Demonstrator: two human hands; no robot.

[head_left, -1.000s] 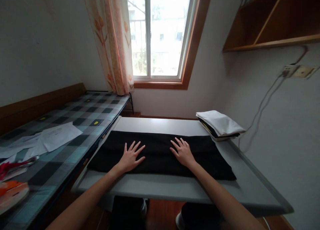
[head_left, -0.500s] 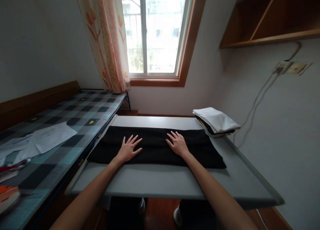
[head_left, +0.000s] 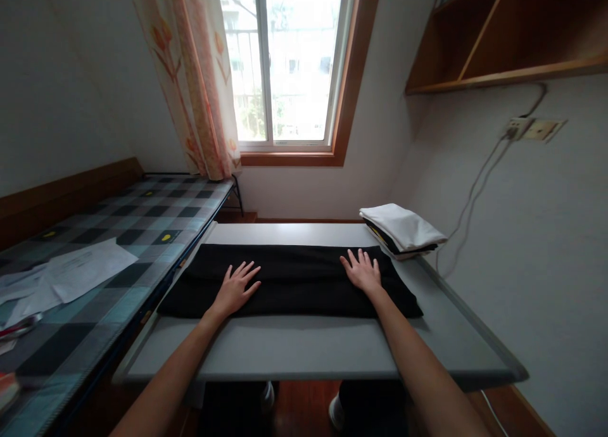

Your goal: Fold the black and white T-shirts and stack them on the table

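Papers (head_left: 88,269) lie on a checked mattress (head_left: 85,320). The left hand (head_left: 235,289), fingers spread, rests palm-down on the folded black cloth (head_left: 299,285) — laid across the white table (head_left: 294,354) — and the right hand (head_left: 363,275), likewise flat, rests farther along, near the folded clothes stack (head_left: 403,228).

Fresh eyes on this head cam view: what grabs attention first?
Probably the bright window at top centre. Next, the long black cloth lying across the pale table, with the left hand and right hand on it, fingers spread. Then the stack of folded cloths, white on top, at the table's far right corner.
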